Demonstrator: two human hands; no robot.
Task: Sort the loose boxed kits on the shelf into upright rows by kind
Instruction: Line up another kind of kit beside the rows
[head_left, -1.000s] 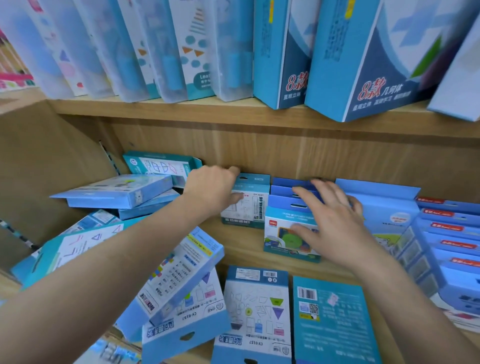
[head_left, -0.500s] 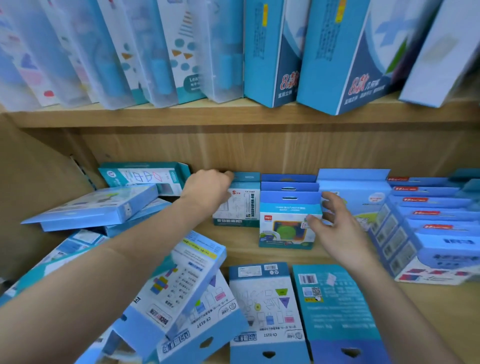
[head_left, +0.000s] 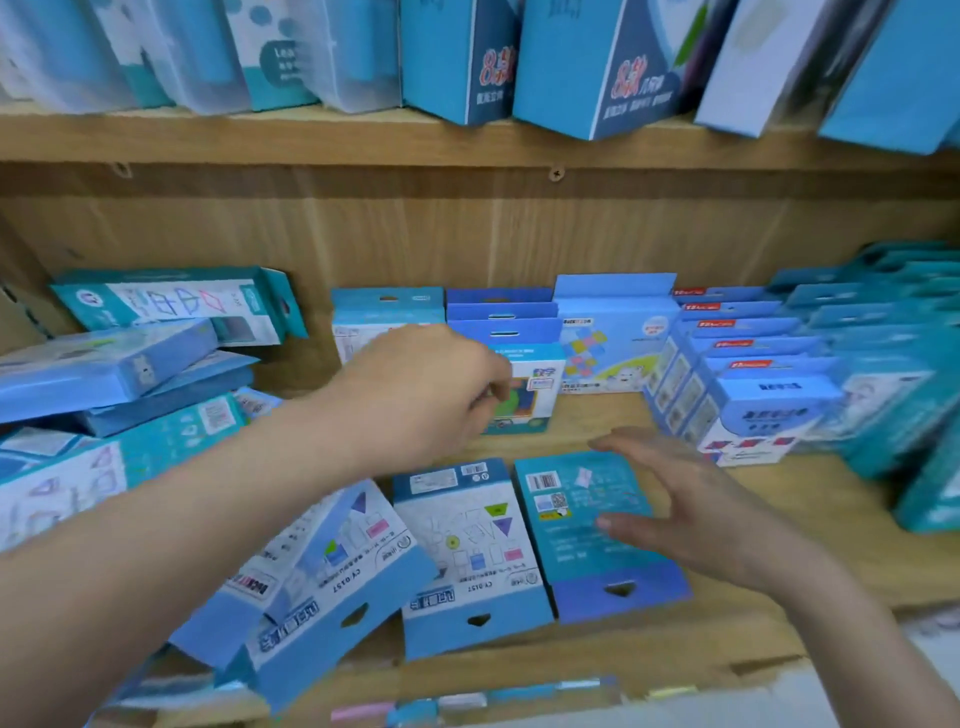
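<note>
The wooden shelf (head_left: 831, 499) carries everything. Beyond the grip of the right hand (head_left: 691, 514), and to its right, stand upright rows of blue card boxes (head_left: 753, 364). Left of the grip of the left hand (head_left: 421, 389) lies a tilted heap of blue and teal boxes (head_left: 104, 374). The right grip is spread apart over a flat teal card box with a barcode (head_left: 582, 525). Just behind the left grip stands a small upright box with a green disc (head_left: 530, 405). The left fingers are curled, but blur hides whether they clamp anything.
</note>
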